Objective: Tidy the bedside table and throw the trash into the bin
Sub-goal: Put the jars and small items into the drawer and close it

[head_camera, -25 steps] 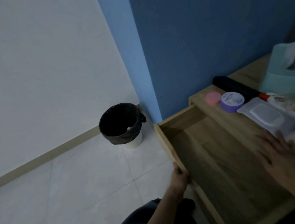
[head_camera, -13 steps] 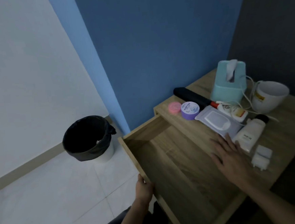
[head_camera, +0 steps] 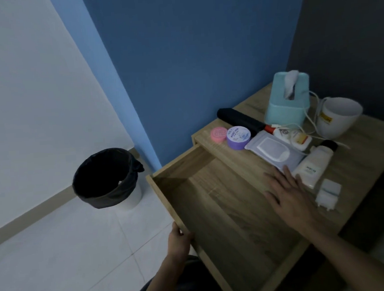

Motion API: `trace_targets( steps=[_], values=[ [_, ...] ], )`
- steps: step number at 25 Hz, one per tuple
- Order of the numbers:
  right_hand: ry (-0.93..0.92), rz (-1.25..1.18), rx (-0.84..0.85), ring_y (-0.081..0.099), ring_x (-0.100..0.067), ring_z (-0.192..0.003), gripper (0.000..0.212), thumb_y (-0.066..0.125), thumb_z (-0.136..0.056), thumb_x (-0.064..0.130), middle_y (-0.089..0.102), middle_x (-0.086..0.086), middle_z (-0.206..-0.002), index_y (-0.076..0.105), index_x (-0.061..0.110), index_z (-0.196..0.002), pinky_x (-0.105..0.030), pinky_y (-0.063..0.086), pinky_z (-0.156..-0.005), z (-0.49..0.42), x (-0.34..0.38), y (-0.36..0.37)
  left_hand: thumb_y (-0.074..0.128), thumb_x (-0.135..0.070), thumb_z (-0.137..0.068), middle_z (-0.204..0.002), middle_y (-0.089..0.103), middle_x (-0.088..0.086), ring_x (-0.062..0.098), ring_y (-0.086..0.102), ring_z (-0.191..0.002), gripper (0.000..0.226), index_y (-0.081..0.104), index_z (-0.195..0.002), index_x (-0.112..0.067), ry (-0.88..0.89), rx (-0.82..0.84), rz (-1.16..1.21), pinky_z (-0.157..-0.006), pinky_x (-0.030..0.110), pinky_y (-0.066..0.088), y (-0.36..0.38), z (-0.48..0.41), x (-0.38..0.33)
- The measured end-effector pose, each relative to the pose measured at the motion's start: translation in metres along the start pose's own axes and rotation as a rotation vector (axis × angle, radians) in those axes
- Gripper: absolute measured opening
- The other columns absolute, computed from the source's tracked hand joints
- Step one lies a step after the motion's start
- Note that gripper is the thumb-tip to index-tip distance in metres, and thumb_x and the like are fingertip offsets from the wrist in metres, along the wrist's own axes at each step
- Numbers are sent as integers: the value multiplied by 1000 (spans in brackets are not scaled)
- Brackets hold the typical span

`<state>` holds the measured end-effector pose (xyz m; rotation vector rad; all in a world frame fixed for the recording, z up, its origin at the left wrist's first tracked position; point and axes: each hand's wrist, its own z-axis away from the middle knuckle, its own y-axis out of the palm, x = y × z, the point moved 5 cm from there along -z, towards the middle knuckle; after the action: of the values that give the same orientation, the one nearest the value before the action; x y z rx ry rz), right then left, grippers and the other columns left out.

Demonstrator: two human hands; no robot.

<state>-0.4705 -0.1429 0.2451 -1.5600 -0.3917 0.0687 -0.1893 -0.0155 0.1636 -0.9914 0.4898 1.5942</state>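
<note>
head view: left hand point(head_camera: 179, 240) grips the pulled-out wooden drawer point(head_camera: 226, 211); right hand point(head_camera: 289, 195), fingers spread flat, at the grey wipes pack point(head_camera: 274, 150); tidying barely begun

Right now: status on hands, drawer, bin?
Left hand grips drawer front edge, drawer pulled out. Right hand open, fingertips by wipes pack. Bin stands left of drawer, nothing between.

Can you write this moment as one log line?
drawer: open | left hand: grips drawer front | right hand: open, by wipes | bin: on floor
</note>
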Motion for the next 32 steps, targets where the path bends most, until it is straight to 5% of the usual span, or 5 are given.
trace_targets(
  steps=[10,18,24,28,32],
  values=[
    [-27,1,-34,21,-32,-141,63,17,-87,50,39,-9,-147,41,22,-138,-52,23,-110,-1,-7,4,54,-4,-91,-123,60,15,29,61,-106,42,45,-132,-8,-31,-38,-18,-72,24,55,6,5,-10],
    [-23,5,-2,26,-35,-139,63,19,-87,49,42,-12,-145,45,18,-135,-54,25,-108,0,-2,2,59,-12,-92,-155,29,11,35,40,-135,76,11,-151,-15,-86,-96,11,-109,48,39,5,16,-12],
    [10,-122,-19,26,-32,-139,54,33,-94,43,37,-13,-147,41,14,-138,-52,26,-109,1,0,-10,56,-14,-90,-160,15,-4,18,15,-148,73,16,-150,-25,438,-392,-282,-120,45,18,35,39,-100],
    [57,-396,-253,50,-33,-121,39,59,-83,7,54,-17,-130,53,11,-122,-44,47,-90,3,-13,-57,52,-16,-92,-157,20,-3,15,22,-144,58,29,-145,-24,653,-164,-497,-117,34,22,102,35,-169],
    [325,-546,-323,52,-37,-112,39,57,-87,10,49,-20,-128,44,10,-123,-41,45,-87,-16,-65,-83,56,-18,-91,-154,27,7,25,28,-141,56,35,-143,-16,753,97,-634,-116,38,25,172,18,-213]
  ],
)
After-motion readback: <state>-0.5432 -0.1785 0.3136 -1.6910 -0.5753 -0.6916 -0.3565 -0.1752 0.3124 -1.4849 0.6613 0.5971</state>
